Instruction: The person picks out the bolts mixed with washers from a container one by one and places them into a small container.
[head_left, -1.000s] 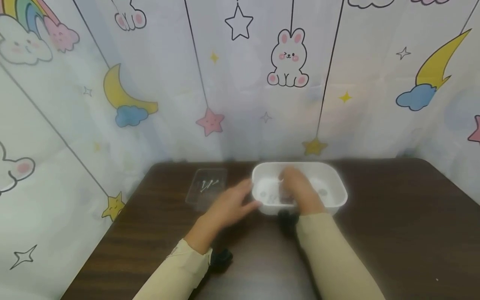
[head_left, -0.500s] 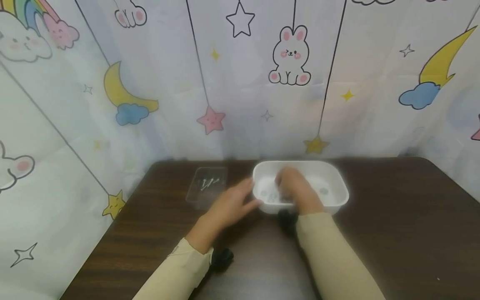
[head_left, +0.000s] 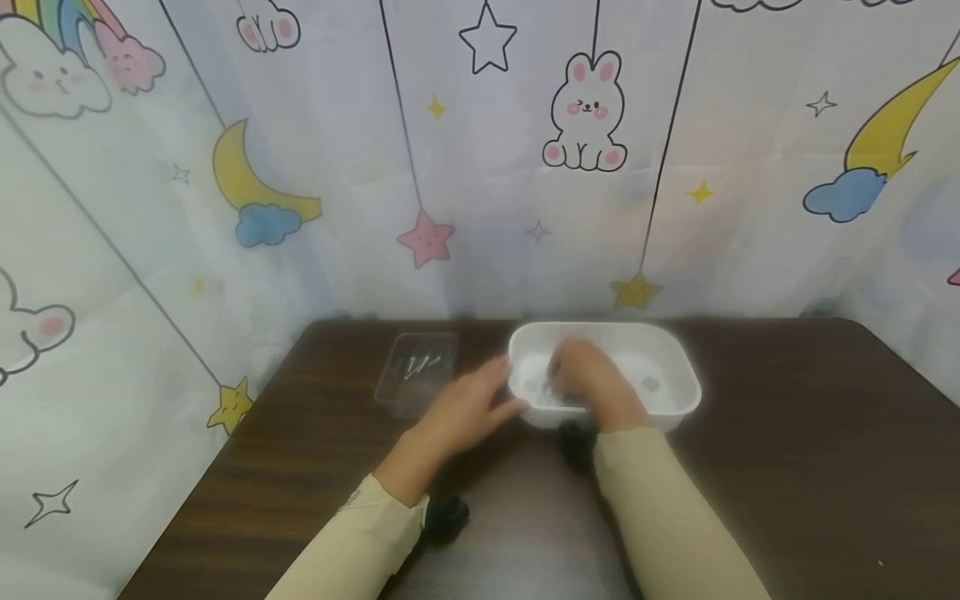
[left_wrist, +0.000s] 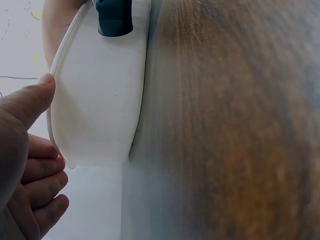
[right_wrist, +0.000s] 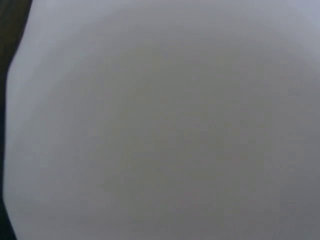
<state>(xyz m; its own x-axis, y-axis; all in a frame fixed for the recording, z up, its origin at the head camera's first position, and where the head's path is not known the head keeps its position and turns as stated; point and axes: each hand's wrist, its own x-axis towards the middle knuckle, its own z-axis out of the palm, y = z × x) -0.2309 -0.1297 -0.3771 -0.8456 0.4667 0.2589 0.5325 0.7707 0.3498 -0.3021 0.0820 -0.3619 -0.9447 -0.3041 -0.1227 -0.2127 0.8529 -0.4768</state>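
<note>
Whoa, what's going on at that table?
Someone is busy with a white tub on a dark table. Their right hand reaches down inside it, but it's too blurry to tell whether the fingers hold anything. Their left hand touches the tub's rim at its left end. Farther left sits a clear container with a few thin, pale little pieces showing in it; they're too small to name for sure.

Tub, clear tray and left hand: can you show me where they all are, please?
Tub (left_wrist: 97,105): left wrist view, on its outer side wall.
Clear tray (head_left: 401,395): head view, on a bare patch near its front edge.
Left hand (head_left: 462,412): head view, on the back of the hand.
</note>
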